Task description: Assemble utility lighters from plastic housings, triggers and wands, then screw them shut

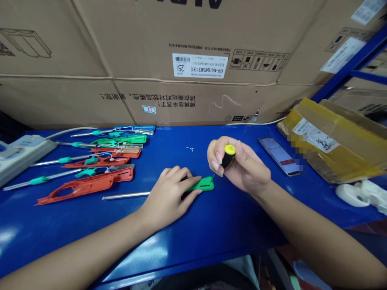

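My left hand [172, 191] is closed round a green plastic piece [206, 184] lying on the blue table [193, 233]; its end pokes out past my fingertips. A metal rod [125, 195] extends leftward from under that hand. In my right hand [246, 167] is a screwdriver with a yellow and black handle [229, 156], held between thumb and fingers. Its thin shaft points down at the right end of the green piece; whether the tip touches it is too small to tell.
On the left lie several rods with orange, green and blue plastic parts [90, 183], beside a white power strip [27, 155]. Right of my hands are a phone [279, 156], a yellow-taped package [335, 141] and a white object [353, 195]. Large cardboard boxes [151, 40] stand behind.
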Available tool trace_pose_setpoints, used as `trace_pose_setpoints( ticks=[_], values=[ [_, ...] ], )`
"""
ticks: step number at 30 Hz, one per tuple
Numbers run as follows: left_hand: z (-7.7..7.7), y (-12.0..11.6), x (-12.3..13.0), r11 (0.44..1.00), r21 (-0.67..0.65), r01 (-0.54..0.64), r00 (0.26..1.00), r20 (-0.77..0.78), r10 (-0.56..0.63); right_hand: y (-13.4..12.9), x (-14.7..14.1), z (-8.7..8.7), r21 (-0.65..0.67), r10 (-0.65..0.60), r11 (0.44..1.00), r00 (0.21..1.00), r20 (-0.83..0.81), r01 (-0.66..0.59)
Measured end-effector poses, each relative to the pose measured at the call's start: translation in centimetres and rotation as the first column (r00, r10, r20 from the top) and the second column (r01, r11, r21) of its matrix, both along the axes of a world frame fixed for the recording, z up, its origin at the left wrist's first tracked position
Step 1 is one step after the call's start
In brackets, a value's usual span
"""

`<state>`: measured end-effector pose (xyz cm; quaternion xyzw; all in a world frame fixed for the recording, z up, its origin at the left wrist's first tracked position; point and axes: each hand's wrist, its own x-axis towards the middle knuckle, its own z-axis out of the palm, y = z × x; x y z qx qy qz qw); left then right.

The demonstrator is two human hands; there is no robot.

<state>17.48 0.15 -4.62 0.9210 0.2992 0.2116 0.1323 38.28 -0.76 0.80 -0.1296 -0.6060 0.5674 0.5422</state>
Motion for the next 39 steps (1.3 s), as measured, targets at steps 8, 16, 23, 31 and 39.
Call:
trace_pose_setpoints(
  ticks=[8,16,23,31,39],
  values=[
    [-0.1,0.0,0.0,1.0,0.015,-0.003,1.0,0.002,0.003,0.2,-0.1,-0.5,-0.005,0.044,0.999,0.998,-0.048,-0.045],
    [0.0,0.0,0.0,1.0,0.003,-0.001,1.0,-0.004,0.001,0.0,0.1,0.3,-0.11,0.003,0.994,1.0,-0.022,-0.005],
    [0.1,-0.1,0.0,1.0,-0.005,0.0,1.0,-0.004,0.0,0.2,0.1,-0.3,-0.032,-0.041,0.999,0.999,-0.001,0.041],
    [0.0,0.0,-0.1,1.0,0.009,-0.002,1.0,-0.002,0.002,0.4,-0.2,-0.8,-0.028,-0.091,0.995,0.996,0.001,0.091],
    [0.1,0.0,0.0,1.0,0.001,0.001,1.0,-0.006,-0.001,0.2,0.1,-0.5,-0.104,-0.086,0.991,0.996,0.013,0.087]
  ],
)
